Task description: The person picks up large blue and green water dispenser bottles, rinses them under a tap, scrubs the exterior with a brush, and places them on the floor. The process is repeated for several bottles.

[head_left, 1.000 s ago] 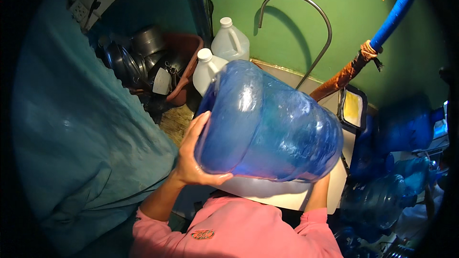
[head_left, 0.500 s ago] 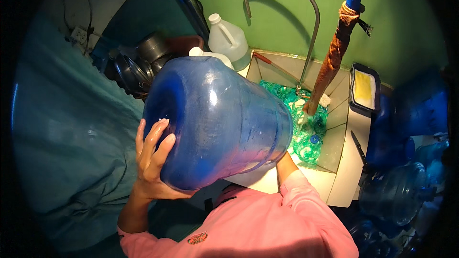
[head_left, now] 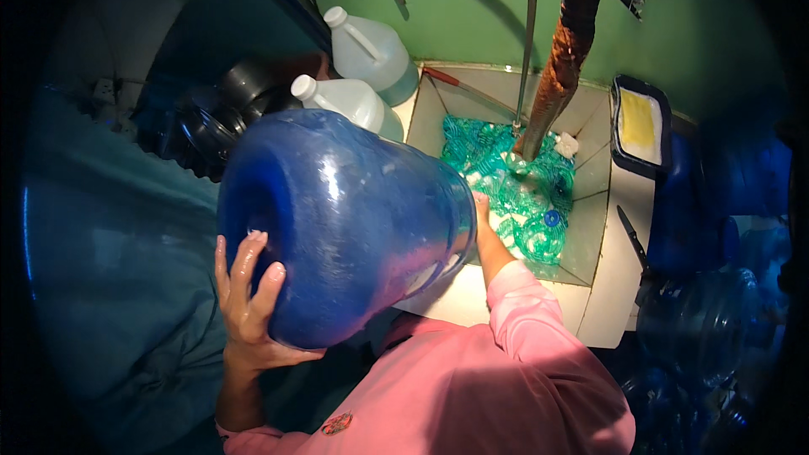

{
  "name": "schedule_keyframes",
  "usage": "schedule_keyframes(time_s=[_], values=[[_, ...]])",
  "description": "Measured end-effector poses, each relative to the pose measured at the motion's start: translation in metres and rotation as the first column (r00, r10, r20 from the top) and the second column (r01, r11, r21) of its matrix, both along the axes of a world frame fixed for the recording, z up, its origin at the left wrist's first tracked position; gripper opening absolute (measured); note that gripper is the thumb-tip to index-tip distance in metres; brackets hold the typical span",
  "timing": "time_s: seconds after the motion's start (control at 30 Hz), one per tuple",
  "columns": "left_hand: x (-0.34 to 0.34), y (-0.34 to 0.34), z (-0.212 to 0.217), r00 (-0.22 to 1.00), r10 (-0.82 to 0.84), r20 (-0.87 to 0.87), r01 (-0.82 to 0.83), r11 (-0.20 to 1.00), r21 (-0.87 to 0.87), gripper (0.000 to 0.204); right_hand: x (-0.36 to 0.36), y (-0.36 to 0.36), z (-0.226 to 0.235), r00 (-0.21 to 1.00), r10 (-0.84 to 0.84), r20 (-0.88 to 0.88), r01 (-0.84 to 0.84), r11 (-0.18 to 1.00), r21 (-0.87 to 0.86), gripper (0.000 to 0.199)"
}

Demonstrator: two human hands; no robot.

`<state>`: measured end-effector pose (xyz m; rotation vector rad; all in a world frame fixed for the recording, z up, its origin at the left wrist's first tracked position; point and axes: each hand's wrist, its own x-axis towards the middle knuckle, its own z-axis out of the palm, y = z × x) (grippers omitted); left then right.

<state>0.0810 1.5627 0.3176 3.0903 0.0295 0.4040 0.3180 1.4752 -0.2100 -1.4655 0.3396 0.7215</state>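
A large blue water jug (head_left: 354,219) is held on its side above the counter, its recessed base facing left and its neck end pointing right toward the sink. My left hand (head_left: 253,303) grips the base rim, wet fingers spread over the recess and thumb underneath. At the far end, my right hand (head_left: 484,217) holds the jug; most of its fingers are hidden behind the jug. Just past it, the tiled sink (head_left: 590,211) contains a heap of green netting or plastic strands (head_left: 472,147), with a blue cap (head_left: 552,218) on top.
Two white-capped jugs (head_left: 371,50) stand behind the blue one. A curved metal faucet (head_left: 531,25) and a wrapped brown pipe (head_left: 556,76) rise at the sink. A black tray with a yellow sponge (head_left: 640,122) and a knife (head_left: 632,236) lie right. Dark pots (head_left: 244,93) sit left.
The jug has shifted left and slightly down in the picture, both hands still on it. More of my right hand now shows beside the neck end. The view has also shifted.
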Motion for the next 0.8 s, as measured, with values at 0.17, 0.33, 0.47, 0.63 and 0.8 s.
schedule_keyframes(time_s=[0.17, 0.33, 0.47, 0.63, 0.8], values=[[0.006, 0.003, 0.001, 0.998, 0.061, -0.021, -0.061, 0.998, 0.000, 0.116, 0.065, -0.047, -0.004, 0.962, -0.188, -0.199, 0.229, 0.951, 0.209, 0.018], [0.011, 0.001, 0.001, 0.996, 0.081, -0.035, -0.081, 0.997, 0.001, 0.116, 0.106, -0.079, -0.008, 0.976, -0.169, -0.134, 0.197, 0.952, 0.235, 0.019], [0.015, -0.003, 0.002, 0.996, 0.073, -0.056, -0.071, 0.997, 0.036, 0.115, 0.120, -0.099, -0.007, 0.989, -0.090, -0.119, 0.108, 0.981, 0.160, 0.026], [0.019, -0.006, 0.001, 0.996, 0.059, -0.064, -0.056, 0.997, 0.051, 0.113, 0.124, -0.104, -0.005, 0.992, -0.120, -0.032, 0.123, 0.984, 0.125, 0.028], [0.021, -0.008, 0.002, 0.996, 0.050, -0.070, -0.045, 0.997, 0.059, 0.113, 0.124, -0.094, -0.006, 0.968, -0.127, -0.214, 0.208, 0.886, 0.415, 0.025]])
